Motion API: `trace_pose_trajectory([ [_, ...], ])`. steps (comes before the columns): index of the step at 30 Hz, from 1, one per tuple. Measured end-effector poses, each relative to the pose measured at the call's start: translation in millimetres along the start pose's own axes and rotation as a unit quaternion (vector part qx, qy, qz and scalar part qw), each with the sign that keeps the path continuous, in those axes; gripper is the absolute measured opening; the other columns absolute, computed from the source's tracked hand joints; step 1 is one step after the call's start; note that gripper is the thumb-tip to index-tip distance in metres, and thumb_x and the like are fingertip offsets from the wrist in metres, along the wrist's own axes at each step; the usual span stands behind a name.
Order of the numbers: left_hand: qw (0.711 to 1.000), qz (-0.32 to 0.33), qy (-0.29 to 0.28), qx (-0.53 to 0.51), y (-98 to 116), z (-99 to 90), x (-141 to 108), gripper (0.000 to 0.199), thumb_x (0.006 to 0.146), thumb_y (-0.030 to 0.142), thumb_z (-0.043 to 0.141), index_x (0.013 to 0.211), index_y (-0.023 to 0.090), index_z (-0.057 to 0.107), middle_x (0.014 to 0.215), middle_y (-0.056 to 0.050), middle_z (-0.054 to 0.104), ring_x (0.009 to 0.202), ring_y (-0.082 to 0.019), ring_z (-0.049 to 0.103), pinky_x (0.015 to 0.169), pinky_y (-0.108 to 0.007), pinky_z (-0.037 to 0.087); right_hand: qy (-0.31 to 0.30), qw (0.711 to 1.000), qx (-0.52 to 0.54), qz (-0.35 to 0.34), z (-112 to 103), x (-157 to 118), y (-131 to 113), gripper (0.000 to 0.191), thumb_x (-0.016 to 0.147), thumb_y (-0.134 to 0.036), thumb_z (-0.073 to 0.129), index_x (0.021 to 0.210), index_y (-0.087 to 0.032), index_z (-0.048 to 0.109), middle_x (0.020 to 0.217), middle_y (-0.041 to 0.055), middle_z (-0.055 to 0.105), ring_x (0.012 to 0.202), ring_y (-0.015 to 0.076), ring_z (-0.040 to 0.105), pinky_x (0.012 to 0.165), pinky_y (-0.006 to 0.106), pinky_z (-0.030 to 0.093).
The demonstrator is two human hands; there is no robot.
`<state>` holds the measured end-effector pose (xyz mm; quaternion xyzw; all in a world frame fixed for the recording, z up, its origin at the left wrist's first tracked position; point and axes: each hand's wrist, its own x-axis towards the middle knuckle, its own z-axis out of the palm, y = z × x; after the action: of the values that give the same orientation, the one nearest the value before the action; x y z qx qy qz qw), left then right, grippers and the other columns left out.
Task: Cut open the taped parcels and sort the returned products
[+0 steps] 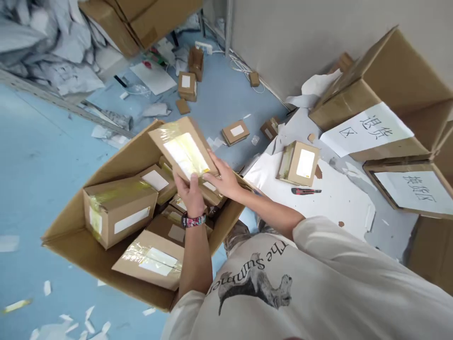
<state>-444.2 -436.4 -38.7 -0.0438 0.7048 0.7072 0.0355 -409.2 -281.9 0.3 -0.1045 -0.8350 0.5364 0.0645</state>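
Note:
Between my two hands is a brown cardboard parcel (166, 137) with a white label and shiny clear tape, tilted above a large open carton (67, 222). My left hand (191, 196), with a patterned band on its wrist, grips the parcel's near end, thumb on the label face. On the parcel's right side my right hand (224, 178) is closed around its edge. Inside the carton lie several taped parcels, among them a long box (122, 200) and a flatter box (155, 255). The parcels directly under my hands are partly hidden.
A white-topped table (339, 212) at the right bears a labelled box (297, 163), a utility knife (306, 191) and open cartons (375, 71) with handwritten signs. Small boxes (235, 132) and paper scraps lie on the blue floor. Grey mailing bags (46, 42) are heaped upper left.

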Motion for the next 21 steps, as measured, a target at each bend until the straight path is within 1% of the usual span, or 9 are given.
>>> trace_pose_trajectory([
  [3, 0.994, 0.044, -0.094, 0.033, 39, 50.7, -49, 0.089, 0.109, 0.064, 0.077, 0.185, 0.032, 0.043, 0.185, -0.009, 0.053, 0.167, -0.031, 0.057, 0.14, -0.044, 0.048, 0.073, 0.997, 0.012, 0.017, -75, -55, 1, 0.09, 0.108, -0.044, 0.074, 0.189, -0.037, 0.036, 0.184, 0.0031, 0.055, 0.164, 0.0344, 0.057, 0.138, 0.057, 0.05],
  [5, 0.987, 0.035, -0.156, 0.031, 46, 87.6, -79, 0.084, 0.111, 0.062, 0.074, 0.185, 0.034, 0.045, 0.184, -0.008, 0.054, 0.169, -0.031, 0.055, 0.14, -0.044, 0.048, 0.114, 0.992, 0.016, 0.055, -116, -90, 14, 0.088, 0.11, -0.048, 0.071, 0.19, -0.038, 0.035, 0.181, 0.0038, 0.06, 0.161, 0.0348, 0.06, 0.13, 0.057, 0.058],
  [8, 0.978, -0.001, -0.205, 0.031, 31, 139.5, -115, 0.083, 0.109, 0.058, 0.077, 0.183, 0.03, 0.049, 0.185, -0.008, 0.053, 0.171, -0.032, 0.052, 0.145, -0.046, 0.041, 0.142, 0.983, 0.011, 0.116, -160, -136, 49, 0.087, 0.11, -0.05, 0.066, 0.19, -0.034, 0.035, 0.176, 0.007, 0.065, 0.151, 0.0351, 0.069, 0.119, 0.055, 0.065],
  [10, 0.972, -0.044, -0.229, 0.031, 10, 167.7, -133, 0.087, 0.106, 0.057, 0.079, 0.182, 0.026, 0.05, 0.181, -0.011, 0.058, 0.168, -0.033, 0.055, 0.144, -0.049, 0.042, 0.145, 0.977, -0.015, 0.158, -178, -159, 78, 0.086, 0.109, -0.049, 0.062, 0.189, -0.031, 0.036, 0.174, 0.0099, 0.067, 0.147, 0.0362, 0.073, 0.114, 0.054, 0.068],
  [12, 0.964, -0.095, -0.246, 0.031, -12, 188.1, -147, 0.09, 0.103, 0.057, 0.08, 0.182, 0.025, 0.05, 0.177, -0.013, 0.062, 0.164, -0.033, 0.06, 0.141, -0.05, 0.046, 0.14, 0.972, -0.062, 0.179, -188, -177, 105, 0.085, 0.107, -0.048, 0.058, 0.187, -0.027, 0.039, 0.171, 0.0139, 0.068, 0.141, 0.0377, 0.076, 0.115, 0.056, 0.066],
  [14, 0.956, -0.125, -0.264, 0.035, -30, 200.2, -158, 0.092, 0.1, 0.055, 0.082, 0.181, 0.024, 0.051, 0.174, -0.015, 0.065, 0.158, -0.034, 0.066, 0.139, -0.054, 0.049, 0.127, 0.971, -0.104, 0.173, -195, -189, 126, 0.085, 0.106, -0.047, 0.056, 0.186, -0.021, 0.039, 0.17, 0.0187, 0.068, 0.14, 0.0381, 0.076, 0.114, 0.054, 0.066],
  [16, 0.953, -0.131, -0.269, 0.039, -41, 204.1, -166, 0.091, 0.098, 0.054, 0.084, 0.178, 0.022, 0.055, 0.172, -0.017, 0.066, 0.156, -0.036, 0.067, 0.139, -0.057, 0.048, 0.127, 0.97, -0.143, 0.153, -201, -197, 136, 0.084, 0.107, -0.047, 0.055, 0.184, -0.018, 0.04, 0.168, 0.0224, 0.067, 0.143, 0.0389, 0.072, 0.117, 0.056, 0.064],
  [19, 0.957, -0.137, -0.255, 0.013, -47, 194.8, -166, 0.085, 0.098, 0.056, 0.084, 0.171, 0.02, 0.061, 0.173, -0.02, 0.065, 0.159, -0.038, 0.064, 0.138, -0.058, 0.048, 0.158, 0.96, -0.206, 0.1, -211, -197, 126, 0.076, 0.108, -0.044, 0.054, 0.178, -0.017, 0.047, 0.165, 0.0242, 0.066, 0.152, 0.0406, 0.062, 0.128, 0.065, 0.053],
  [21, 0.964, -0.136, -0.231, -0.008, -47, 177.5, -157, 0.08, 0.1, 0.057, 0.083, 0.168, 0.021, 0.063, 0.172, -0.022, 0.065, 0.158, -0.037, 0.065, 0.135, -0.059, 0.05, 0.171, 0.958, -0.222, 0.057, -211, -187, 106, 0.068, 0.109, -0.04, 0.054, 0.173, -0.019, 0.054, 0.163, 0.0228, 0.065, 0.155, 0.0403, 0.057, 0.132, 0.069, 0.046],
])
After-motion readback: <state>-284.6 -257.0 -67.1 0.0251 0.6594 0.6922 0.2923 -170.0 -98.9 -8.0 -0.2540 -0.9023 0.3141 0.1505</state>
